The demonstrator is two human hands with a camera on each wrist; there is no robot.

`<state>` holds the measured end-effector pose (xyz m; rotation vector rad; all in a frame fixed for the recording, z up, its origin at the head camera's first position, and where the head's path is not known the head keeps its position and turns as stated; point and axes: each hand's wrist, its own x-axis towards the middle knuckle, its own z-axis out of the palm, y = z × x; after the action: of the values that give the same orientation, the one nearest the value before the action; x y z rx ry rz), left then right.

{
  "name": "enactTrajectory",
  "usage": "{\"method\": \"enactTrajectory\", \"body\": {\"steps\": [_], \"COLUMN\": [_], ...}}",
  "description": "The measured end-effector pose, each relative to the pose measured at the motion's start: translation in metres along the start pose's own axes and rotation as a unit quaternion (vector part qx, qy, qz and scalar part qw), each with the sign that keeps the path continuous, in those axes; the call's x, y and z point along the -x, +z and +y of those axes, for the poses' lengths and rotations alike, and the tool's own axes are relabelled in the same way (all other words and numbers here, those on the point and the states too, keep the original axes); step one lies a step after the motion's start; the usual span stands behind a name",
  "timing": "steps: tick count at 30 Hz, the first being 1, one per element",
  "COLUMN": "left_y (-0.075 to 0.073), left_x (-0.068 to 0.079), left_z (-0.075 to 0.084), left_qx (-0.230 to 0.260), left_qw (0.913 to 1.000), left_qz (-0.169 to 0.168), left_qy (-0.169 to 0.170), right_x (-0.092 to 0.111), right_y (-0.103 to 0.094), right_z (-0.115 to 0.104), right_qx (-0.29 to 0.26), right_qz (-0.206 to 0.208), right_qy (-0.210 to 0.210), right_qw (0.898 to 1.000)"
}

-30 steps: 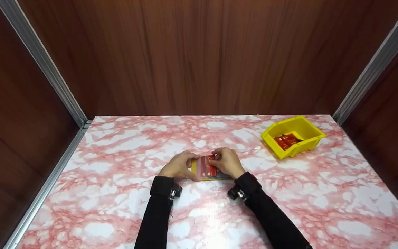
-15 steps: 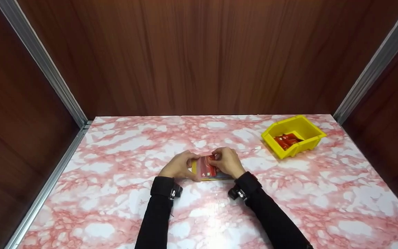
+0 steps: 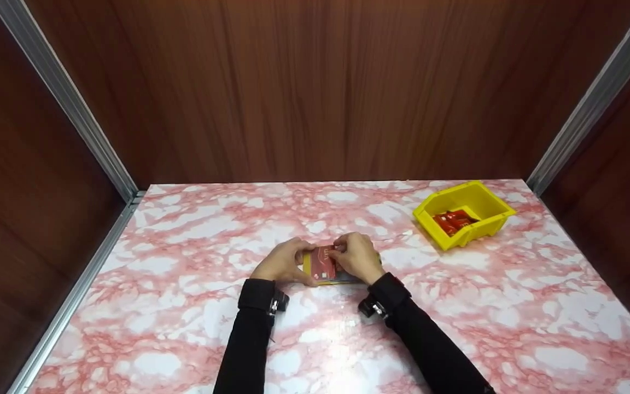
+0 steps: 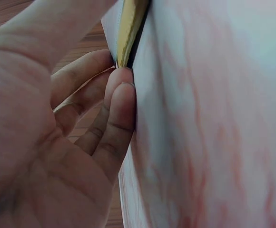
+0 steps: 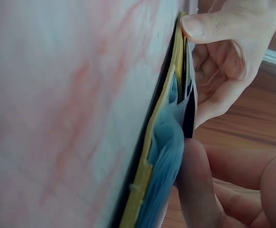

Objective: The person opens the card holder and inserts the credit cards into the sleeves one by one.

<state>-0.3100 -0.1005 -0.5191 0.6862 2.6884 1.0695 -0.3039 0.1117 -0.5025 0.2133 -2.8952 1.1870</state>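
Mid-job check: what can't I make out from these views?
Head: part of the right side of the red card, behind the right hand.
Head: the card's print, too small to read.
Head: how many red cards lie in the yellow bin; they overlap.
Right wrist: the rest of the yellow-edged holder, cut off at the bottom.

left hand (image 3: 286, 264) on yellow-edged booklet (image 3: 307, 264), right hand (image 3: 361, 258) at red card (image 3: 323, 265)

The long sleeves (image 3: 244, 350) are black; so are the two fat wrist bands (image 3: 255, 294); each has a small camera (image 3: 281, 301) with shiny metal (image 3: 274, 306).
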Motion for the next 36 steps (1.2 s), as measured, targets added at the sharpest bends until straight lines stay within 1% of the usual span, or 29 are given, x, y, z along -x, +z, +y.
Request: {"method": "enactTrajectory", "body": {"steps": [4, 6, 9, 15, 19, 25, 29, 32, 34, 36], "left_y": [-0.001, -0.001, -0.001, 0.000, 0.000, 0.000, 0.000, 0.000, -0.001, -0.001], "left_x": [0.000, 0.000, 0.000, 0.000, 0.000, 0.000, 0.001, 0.002, 0.002, 0.003], "left_z": [0.000, 0.001, 0.003, 0.004, 0.004, 0.002, 0.002, 0.002, 0.003, 0.003], "left_qx": [-0.001, 0.000, 0.001, -0.003, 0.000, 0.015, 0.019, 0.023, 0.026, 0.027], "left_qw": [1.0000, 0.9999, 0.9999, 0.9998, 0.9998, 0.9997, 0.9997, 0.9996, 0.9994, 0.9993], "left_qz": [0.003, 0.003, 0.005, 0.010, 0.014, 0.012, 0.013, 0.012, 0.011, 0.009], "left_qy": [-0.006, -0.010, -0.014, -0.015, -0.014, -0.015, -0.012, -0.012, -0.017, -0.022], "right_x": [0.003, 0.005, 0.007, 0.009, 0.011, 0.013, 0.015, 0.015, 0.013, 0.012], "right_y": [0.003, 0.003, 0.003, 0.003, 0.003, 0.001, 0.000, -0.002, -0.005, -0.010], "right_z": [-0.008, -0.012, -0.016, -0.019, -0.020, -0.020, -0.019, -0.017, -0.015, -0.013], "right_qx": [0.052, 0.075, 0.094, 0.088, 0.100, 0.116, 0.135, 0.135, 0.128, 0.116], "right_qz": [0.016, 0.017, 0.012, -0.024, -0.029, -0.055, -0.058, -0.059, -0.061, -0.073], "right_qy": [-0.026, -0.040, -0.058, -0.084, -0.101, -0.120, -0.136, -0.138, -0.130, -0.120], "right_qw": [0.998, 0.996, 0.994, 0.992, 0.989, 0.984, 0.980, 0.980, 0.981, 0.983]}}
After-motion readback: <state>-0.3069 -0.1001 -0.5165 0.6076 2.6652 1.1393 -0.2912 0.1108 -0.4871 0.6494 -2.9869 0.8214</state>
